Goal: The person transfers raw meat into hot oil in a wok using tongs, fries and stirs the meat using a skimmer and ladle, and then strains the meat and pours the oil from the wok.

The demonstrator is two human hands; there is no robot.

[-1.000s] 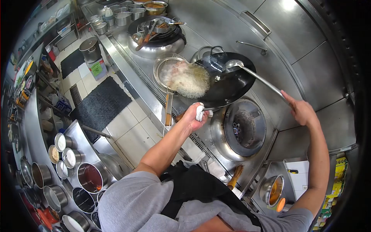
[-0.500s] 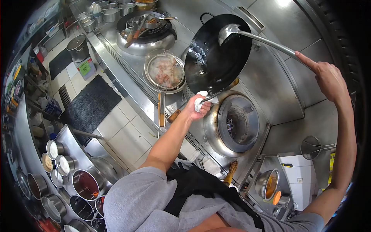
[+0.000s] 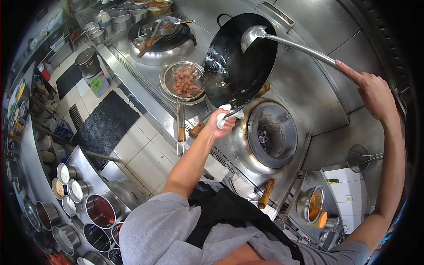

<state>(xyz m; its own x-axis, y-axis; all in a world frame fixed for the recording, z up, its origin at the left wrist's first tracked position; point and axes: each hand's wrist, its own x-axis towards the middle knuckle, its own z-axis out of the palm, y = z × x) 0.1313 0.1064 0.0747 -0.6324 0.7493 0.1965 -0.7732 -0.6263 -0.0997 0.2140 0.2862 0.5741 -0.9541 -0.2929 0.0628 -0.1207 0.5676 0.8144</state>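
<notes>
My left hand (image 3: pixel 222 124) is closed round the handle of a black wok (image 3: pixel 240 66), with a white cloth (image 3: pixel 227 115) between. The wok is held up and steeply tilted, its dark inside showing glossy patches. My right hand (image 3: pixel 372 91) grips the long handle of a steel ladle (image 3: pixel 252 37), index finger stretched along it; the ladle's bowl is against the wok's inner side. Left of the wok, browned pieces of food (image 3: pixel 186 81) lie in a wire strainer (image 3: pixel 168 78) resting over a round metal vessel.
A round burner (image 3: pixel 272 134) with an open centre is below the wok. Utensils lie in another wok (image 3: pixel 159 34) at the back left. A brush (image 3: pixel 266 194) is at the counter's front edge. Metal pots (image 3: pixel 103 210) stand at lower left; a bowl (image 3: pixel 310 204) is at lower right.
The wok has been raised and tilted away from the strainer. Foaming liquid over the strainer is gone, leaving the pieces visible. My right hand and the ladle have moved up with the wok.
</notes>
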